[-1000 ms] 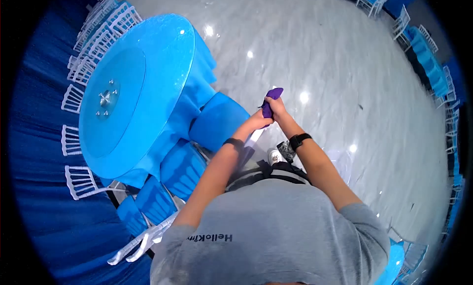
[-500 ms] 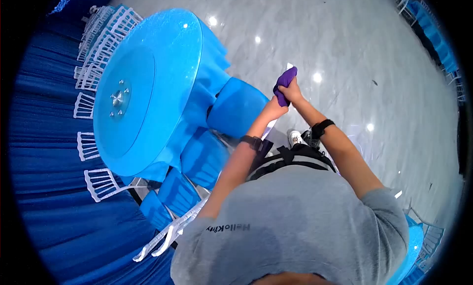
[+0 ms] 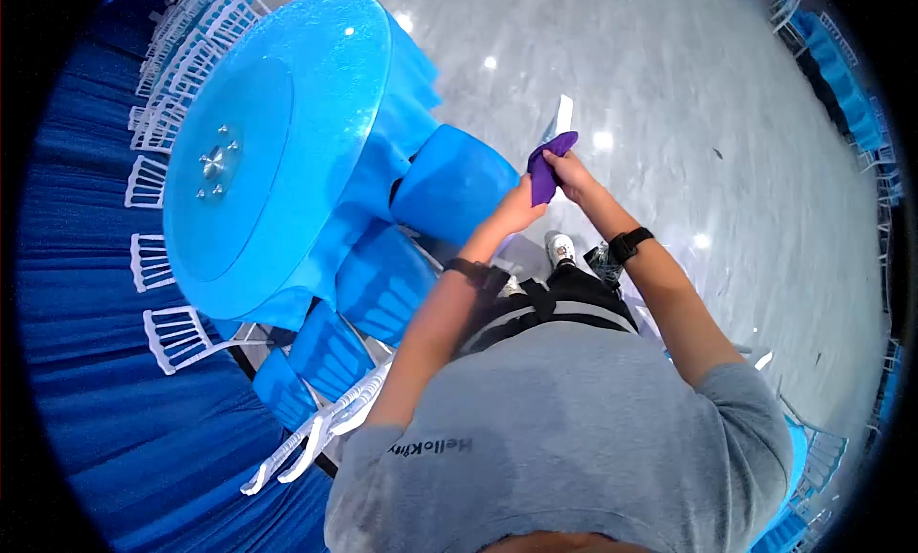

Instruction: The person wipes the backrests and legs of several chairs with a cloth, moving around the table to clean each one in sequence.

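Out in front of my body, both hands are on a bunched purple cloth. My left hand is closed on its lower end. Higher up and to the right, my right hand pinches the cloth between thumb and fingers. Beyond the cloth's upper end, a pale, narrow piece sticks out; I cannot make out its kind or whether it touches the cloth. Left of my hands stands a chair with a blue seat.
A large round table with a blue cloth and a glass turntable stands at left, with blue-seated chairs along it. White chairs line its far side before a blue curtain. Grey glossy floor lies ahead.
The table and chairs have shifted slightly left and up in view. The purple cloth stays in both hands, with my right fingers changed in pose. More of the pale piece shows above it.
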Demonstrator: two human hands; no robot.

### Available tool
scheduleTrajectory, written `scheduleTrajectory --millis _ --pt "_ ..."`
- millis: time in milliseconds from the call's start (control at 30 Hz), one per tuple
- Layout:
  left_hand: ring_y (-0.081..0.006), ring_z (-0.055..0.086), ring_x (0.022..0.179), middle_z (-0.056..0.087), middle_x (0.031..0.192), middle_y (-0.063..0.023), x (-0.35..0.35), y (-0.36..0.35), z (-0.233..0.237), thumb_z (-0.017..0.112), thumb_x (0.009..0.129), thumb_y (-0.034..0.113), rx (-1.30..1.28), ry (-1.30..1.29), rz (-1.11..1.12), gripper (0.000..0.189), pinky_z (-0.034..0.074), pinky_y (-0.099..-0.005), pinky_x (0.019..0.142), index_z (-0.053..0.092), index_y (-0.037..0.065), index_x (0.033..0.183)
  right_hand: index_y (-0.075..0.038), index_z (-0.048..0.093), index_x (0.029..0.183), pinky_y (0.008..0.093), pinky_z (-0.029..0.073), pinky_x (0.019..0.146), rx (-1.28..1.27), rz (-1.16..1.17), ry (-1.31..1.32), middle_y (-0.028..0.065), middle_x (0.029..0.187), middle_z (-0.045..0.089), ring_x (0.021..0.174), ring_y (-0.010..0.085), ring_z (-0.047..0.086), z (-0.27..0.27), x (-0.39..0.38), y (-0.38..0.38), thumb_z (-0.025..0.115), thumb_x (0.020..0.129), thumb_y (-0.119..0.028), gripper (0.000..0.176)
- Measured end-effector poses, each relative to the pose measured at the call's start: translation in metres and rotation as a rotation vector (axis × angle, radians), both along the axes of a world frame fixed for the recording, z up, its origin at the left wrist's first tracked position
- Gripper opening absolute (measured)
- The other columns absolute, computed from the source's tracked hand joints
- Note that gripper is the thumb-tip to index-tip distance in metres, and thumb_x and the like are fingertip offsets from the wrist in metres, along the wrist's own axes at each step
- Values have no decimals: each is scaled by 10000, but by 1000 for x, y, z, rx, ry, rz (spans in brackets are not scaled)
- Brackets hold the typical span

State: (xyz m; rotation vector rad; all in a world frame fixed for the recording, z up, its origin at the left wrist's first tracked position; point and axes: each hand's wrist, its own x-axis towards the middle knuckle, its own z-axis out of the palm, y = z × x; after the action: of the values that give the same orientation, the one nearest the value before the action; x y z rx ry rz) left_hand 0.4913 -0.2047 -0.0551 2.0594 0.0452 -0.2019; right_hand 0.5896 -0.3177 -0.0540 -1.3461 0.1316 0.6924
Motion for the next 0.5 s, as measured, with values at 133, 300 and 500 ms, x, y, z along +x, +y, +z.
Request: scheduleTrajectory --millis 133,300,500 --pt "-356 536 921 524 1012 -218 -20 0 9 579 725 100 38 -64 -7 500 432 -389 776 329 0 1146 38 522 994 318 456 678 -109 -43 -85 98 871 581 762 184 554 1 -24 -2 485 849 -134 228" --pt "-400 513 917 499 1039 -264 -42 0 22 566 723 87 306 -45 -20 525 434 -439 723 304 -1 1169 29 493 1063 318 438 788 -68 49 18 107 973 569 866 184 548 14 -53 -7 491 873 -197 295" --pt "-378 549 829 540 929 -228 -63 6 21 610 668 72 429 -220 3 623 453 -433 681 307 -37 1202 -1 497 1042 326 457 784 40 213 284 84 965 571 878 191 558 39 -57 -20 493 869 -191 257"
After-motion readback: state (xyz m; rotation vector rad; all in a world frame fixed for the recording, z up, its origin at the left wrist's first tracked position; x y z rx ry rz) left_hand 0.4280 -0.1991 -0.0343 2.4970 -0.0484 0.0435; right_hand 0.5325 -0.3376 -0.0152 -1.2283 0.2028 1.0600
